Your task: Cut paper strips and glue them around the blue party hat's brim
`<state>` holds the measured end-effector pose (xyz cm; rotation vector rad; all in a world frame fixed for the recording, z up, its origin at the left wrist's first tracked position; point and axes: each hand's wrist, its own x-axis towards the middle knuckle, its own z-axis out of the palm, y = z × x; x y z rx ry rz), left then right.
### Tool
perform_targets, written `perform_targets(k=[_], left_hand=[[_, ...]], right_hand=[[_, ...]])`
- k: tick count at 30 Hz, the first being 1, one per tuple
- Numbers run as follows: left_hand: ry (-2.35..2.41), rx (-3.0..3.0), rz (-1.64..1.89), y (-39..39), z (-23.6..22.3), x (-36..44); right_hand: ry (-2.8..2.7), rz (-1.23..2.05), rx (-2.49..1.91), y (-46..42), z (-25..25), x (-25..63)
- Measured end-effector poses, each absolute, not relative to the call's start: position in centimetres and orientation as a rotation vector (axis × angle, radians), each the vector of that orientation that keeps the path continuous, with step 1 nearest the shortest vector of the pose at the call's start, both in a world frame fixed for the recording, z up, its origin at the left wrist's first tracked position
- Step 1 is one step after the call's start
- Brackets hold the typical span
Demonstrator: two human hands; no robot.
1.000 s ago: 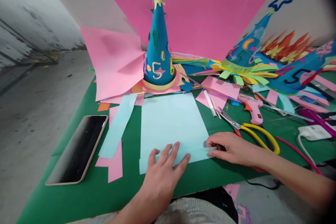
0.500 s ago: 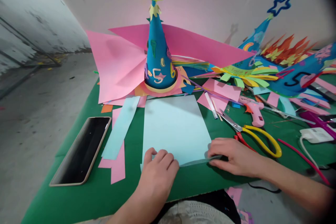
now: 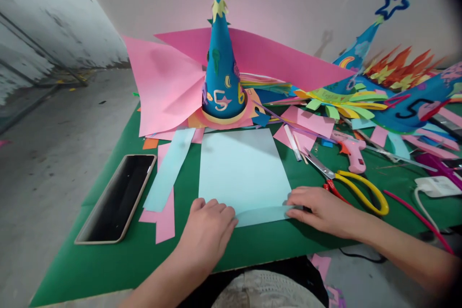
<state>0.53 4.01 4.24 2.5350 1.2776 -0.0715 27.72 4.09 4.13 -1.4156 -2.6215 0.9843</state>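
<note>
Against left hand (image 3: pixel 207 231) and right hand (image 3: pixel 317 209) lies the pale-blue sheet (image 3: pixel 243 168).

One large pale-blue sheet (image 3: pixel 243 166), three blue cones (image 3: pixel 221 65), one phone (image 3: pixel 117 197)

The left hand (image 3: pixel 211 224), at lower centre of the frame, lies knuckles up, fingers (image 3: pixel 212 204) curled. The right hand (image 3: pixel 317 208), right of centre, pinches with thumb below; its forearm (image 3: pixel 400 248) slants from lower right.
</note>
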Motion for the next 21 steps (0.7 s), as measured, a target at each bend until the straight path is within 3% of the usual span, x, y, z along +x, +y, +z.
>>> perform_targets(k=[8, 11, 14, 17, 21], left_hand=[[1.404, 2.668, -0.178, 3.4, 3.8, 0.9], [1.486, 2.803, 0.018, 2.6, 3.0, 1.3], [1.151, 2.949, 0.226, 1.6, 2.4, 1.9], [0.814, 2.958, 0.154, 1.0, 2.1, 2.3], [0.818, 2.903, 0.031, 0.7, 1.7, 2.5]], right_hand=[[-2.714, 0.909, -1.459, 4.6, 4.0, 27.5], [-2.737, 0.882, -1.462, 4.6, 3.9, 27.5], [-2.754, 0.864, -1.464, 4.6, 4.0, 27.4], [-2.762, 0.850, -1.475, 4.7, 4.0, 27.3], [-2.772, 0.845, -1.473, 4.8, 3.9, 27.3]])
